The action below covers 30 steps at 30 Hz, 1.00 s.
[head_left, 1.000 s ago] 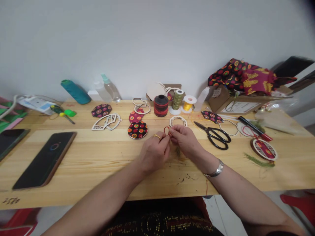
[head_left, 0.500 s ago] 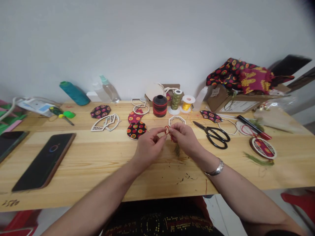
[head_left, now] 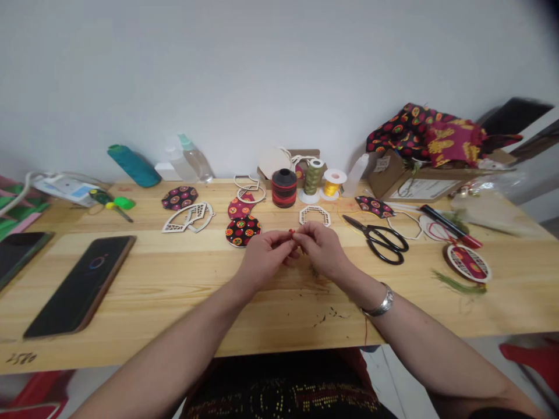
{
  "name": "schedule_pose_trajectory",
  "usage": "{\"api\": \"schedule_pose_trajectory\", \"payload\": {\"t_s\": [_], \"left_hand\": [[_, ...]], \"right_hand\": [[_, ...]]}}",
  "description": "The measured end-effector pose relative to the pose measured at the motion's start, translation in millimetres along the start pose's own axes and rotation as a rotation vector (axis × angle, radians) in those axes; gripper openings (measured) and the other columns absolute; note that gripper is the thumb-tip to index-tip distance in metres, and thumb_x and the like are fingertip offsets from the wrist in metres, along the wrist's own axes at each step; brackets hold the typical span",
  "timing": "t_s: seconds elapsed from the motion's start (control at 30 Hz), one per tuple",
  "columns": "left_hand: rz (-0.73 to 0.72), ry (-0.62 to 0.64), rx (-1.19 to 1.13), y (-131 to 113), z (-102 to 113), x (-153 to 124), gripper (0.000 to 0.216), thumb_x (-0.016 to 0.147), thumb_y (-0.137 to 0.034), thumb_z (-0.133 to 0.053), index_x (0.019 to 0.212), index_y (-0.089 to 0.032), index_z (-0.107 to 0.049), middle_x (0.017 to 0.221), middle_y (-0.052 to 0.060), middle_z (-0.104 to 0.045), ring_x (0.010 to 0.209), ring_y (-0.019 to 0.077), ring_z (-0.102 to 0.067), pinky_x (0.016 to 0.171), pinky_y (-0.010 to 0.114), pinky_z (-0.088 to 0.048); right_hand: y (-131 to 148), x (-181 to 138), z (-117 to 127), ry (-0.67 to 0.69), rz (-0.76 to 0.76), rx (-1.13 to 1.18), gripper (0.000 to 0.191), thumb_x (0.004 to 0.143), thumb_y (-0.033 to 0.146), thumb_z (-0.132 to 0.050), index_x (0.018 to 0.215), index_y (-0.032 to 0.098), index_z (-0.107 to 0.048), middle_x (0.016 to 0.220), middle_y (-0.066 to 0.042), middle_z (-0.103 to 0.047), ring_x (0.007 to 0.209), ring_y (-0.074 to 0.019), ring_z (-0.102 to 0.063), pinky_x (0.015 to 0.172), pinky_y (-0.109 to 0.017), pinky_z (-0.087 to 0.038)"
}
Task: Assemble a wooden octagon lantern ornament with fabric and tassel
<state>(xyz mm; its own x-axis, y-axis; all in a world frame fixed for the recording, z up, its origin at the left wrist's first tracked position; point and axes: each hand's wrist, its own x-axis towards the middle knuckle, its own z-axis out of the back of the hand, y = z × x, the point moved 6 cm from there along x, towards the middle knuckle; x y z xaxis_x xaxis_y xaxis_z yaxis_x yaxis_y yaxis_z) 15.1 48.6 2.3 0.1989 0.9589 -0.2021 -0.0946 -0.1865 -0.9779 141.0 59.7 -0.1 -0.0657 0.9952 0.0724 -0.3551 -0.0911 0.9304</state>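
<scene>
My left hand (head_left: 264,256) and my right hand (head_left: 321,247) meet over the middle of the wooden table (head_left: 174,279). Both pinch a short piece of red cord (head_left: 292,232) between their fingertips. A green tassel (head_left: 314,270) hangs under my right hand, mostly hidden. Just beyond the hands lie an octagonal wooden frame (head_left: 314,215) and a round fabric-covered disc (head_left: 243,230). Black scissors (head_left: 381,238) lie to the right of my right hand.
Spools of black-red (head_left: 283,187), green (head_left: 315,176) and yellow thread (head_left: 334,183) stand at the back. A dark phone (head_left: 81,282) lies left. A finished ornament (head_left: 469,263) and a fabric-filled cardboard box (head_left: 419,169) are at right. Wooden cut-outs (head_left: 187,216) sit left of centre.
The red loop that stood up between my fingers has shrunk to a small bit at the fingertips. Both hands have drawn closer together and slightly lower.
</scene>
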Motion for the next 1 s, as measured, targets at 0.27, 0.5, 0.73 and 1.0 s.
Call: {"api": "schedule_pose_trajectory", "payload": {"t_s": [0.27, 0.5, 0.73, 1.0], "left_hand": [[-0.069, -0.051, 0.026, -3.9, 4.7, 1.3, 0.013, 0.071, -0.022, -0.065, 0.077, -0.016, -0.074, 0.056, -0.001, -0.065, 0.05, 0.0086, -0.054, 0.049, 0.019, -0.042], [-0.034, 0.013, -0.116, -0.6, 4.5, 5.4, 0.013, 0.067, -0.024, -0.069, 0.072, -0.013, -0.073, 0.055, 0.0, -0.062, 0.05, 0.0073, -0.049, 0.049, 0.02, -0.037], [0.022, 0.062, -0.295, 5.0, 1.4, 7.1, 0.018, 0.062, -0.027, -0.074, 0.072, -0.012, -0.072, 0.055, 0.0, -0.059, 0.05, 0.0063, -0.046, 0.049, 0.021, -0.033], [0.05, 0.034, -0.311, 8.3, 3.8, 6.7, 0.016, 0.06, -0.025, -0.076, 0.07, -0.013, -0.071, 0.054, -0.002, -0.059, 0.048, 0.0058, -0.045, 0.048, 0.021, -0.031]], "right_hand": [[-0.4, -0.1, 1.6, -0.005, -0.004, -0.002, 0.012, 0.078, 0.026, -0.055, 0.068, 0.019, -0.056, 0.059, 0.003, -0.054, 0.056, -0.0115, -0.047, 0.057, -0.025, -0.037], [-1.9, 0.6, -0.2, 0.021, -0.03, 0.157, 0.014, 0.076, 0.03, -0.059, 0.069, 0.018, -0.057, 0.055, 0.004, -0.051, 0.053, -0.0103, -0.043, 0.054, -0.025, -0.036], [-4.2, 0.8, -3.7, 0.055, -0.094, 0.357, 0.021, 0.071, 0.037, -0.065, 0.068, 0.018, -0.056, 0.053, 0.005, -0.048, 0.048, -0.0081, -0.037, 0.047, -0.024, -0.03], [0.8, -1.3, -6.1, 0.121, -0.148, 0.463, 0.026, 0.069, 0.041, -0.067, 0.072, 0.017, -0.058, 0.054, 0.005, -0.049, 0.048, -0.0068, -0.036, 0.046, -0.023, -0.026]]}}
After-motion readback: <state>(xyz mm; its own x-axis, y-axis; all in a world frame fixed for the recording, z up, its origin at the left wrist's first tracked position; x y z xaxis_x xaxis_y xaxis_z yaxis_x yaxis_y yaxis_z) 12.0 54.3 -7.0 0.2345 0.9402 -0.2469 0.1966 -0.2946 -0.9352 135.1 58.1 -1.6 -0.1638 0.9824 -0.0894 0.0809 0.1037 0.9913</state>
